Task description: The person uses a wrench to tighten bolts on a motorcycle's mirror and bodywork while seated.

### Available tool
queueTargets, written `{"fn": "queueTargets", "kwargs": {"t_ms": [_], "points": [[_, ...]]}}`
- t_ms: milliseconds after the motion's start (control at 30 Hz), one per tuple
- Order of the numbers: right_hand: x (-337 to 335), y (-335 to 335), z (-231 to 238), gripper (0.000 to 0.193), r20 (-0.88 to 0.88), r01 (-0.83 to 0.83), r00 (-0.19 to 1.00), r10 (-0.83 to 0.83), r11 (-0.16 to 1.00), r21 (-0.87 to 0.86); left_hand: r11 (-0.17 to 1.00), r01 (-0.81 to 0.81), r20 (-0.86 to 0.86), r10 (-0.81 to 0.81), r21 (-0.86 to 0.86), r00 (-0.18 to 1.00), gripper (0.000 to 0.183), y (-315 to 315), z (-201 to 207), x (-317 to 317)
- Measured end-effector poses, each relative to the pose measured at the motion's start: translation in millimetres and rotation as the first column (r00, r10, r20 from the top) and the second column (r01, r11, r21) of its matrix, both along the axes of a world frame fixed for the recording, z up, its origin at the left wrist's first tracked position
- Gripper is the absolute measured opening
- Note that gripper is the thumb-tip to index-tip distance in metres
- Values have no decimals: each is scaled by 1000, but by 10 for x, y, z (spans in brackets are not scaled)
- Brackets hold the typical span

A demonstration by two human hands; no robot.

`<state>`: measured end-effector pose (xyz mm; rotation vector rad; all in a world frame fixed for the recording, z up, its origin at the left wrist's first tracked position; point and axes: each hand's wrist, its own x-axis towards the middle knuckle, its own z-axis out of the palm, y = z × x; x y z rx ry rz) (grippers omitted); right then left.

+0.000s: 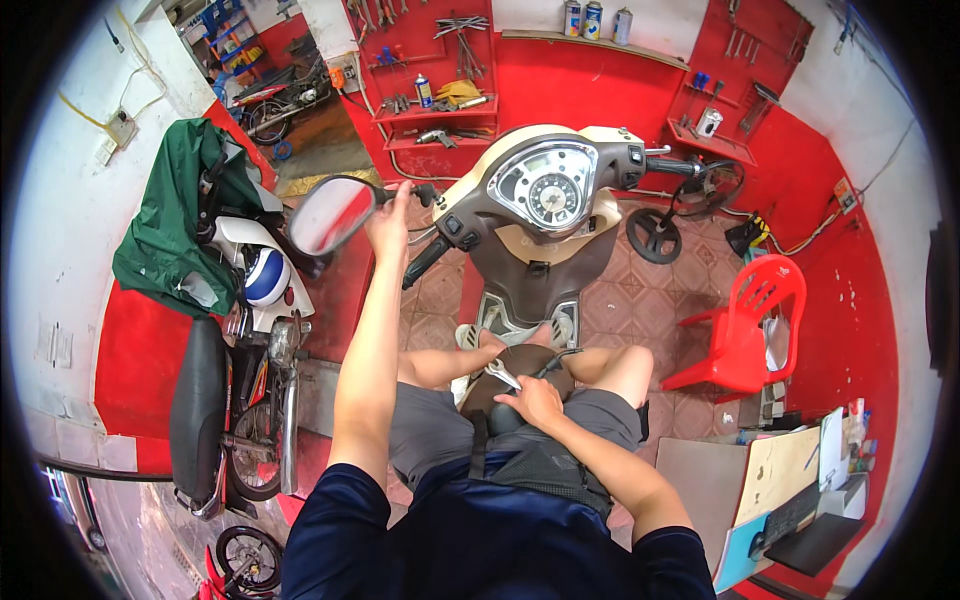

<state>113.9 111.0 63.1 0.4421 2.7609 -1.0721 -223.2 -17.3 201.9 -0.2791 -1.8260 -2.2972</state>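
Note:
My left hand (388, 222) is closed around the stem of a rear-view mirror (332, 216), at the left handlebar of a scooter (540, 265). The mirror's glass reflects red and white. My right hand (537, 402) rests over my lap, closed on an open-ended wrench (503, 374) whose jaw points forward and left. Beneath that hand lies a dark rounded thing (508, 418), partly hidden; a thin black stem shows beyond it. I sit astride the brown seat (527, 360), facing the round speedometer (553, 196). The left grip (428, 262) is bare of any hand.
A parked motorcycle (200, 410) with a green cover (175, 220) stands at left. Red tool panels (425, 50) hang ahead. To the right are a red plastic chair (755, 320), a spare wheel (655, 235) and a desk (700, 480) with a keyboard (790, 520).

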Motion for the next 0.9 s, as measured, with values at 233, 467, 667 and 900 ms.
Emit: {"fn": "queueTargets", "kwargs": {"t_ms": [233,467,667,900], "points": [[23,56,37,55,30,23,999,-23,1000,5,927,138,207,-220,348,953,32,197,5,-430],[0,38,36,55,38,14,999,-13,1000,-9,810,133,76,-109,-571,991,35,337,279,-830],[8,37,45,55,27,14,1000,-14,1000,1,677,6,-138,-159,-736,978,33,429,525,-488],[5,40,32,56,34,19,999,-19,1000,-6,732,-67,-250,-144,-678,957,35,330,573,55]]}}
